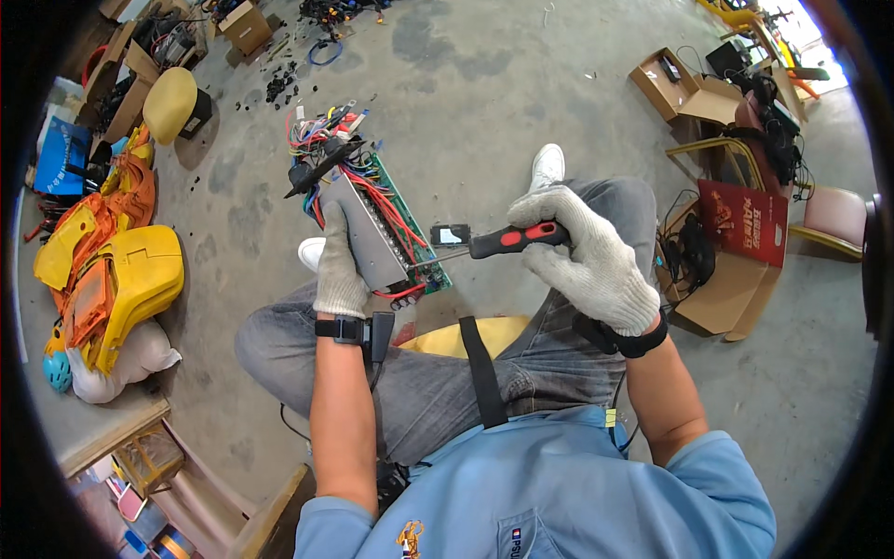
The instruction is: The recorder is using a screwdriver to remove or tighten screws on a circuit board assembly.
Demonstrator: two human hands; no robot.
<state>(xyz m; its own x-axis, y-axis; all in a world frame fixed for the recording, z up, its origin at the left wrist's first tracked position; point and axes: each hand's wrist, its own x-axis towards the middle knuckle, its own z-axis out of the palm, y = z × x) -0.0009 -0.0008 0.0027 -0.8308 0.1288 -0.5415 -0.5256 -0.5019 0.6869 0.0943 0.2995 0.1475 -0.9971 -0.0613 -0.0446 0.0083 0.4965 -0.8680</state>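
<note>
My left hand, in a white knit glove, grips the lower left side of an electronic controller unit, thumb along its grey metal housing. A green circuit board runs along the unit's right side, with red wires lying over it. Multicoloured wires and a black strap-like piece bunch at its far end. My gloved right hand is closed round the black-and-red handle of a screwdriver. Its shaft points left, and the tip meets the unit's lower right edge near the board; exact contact is too small to tell.
A small black device with a lit screen lies just beyond the screwdriver. Yellow and orange plastic shells are stacked at left. Open cardboard boxes with cables and a chair stand at right. Loose black parts lie on the far floor.
</note>
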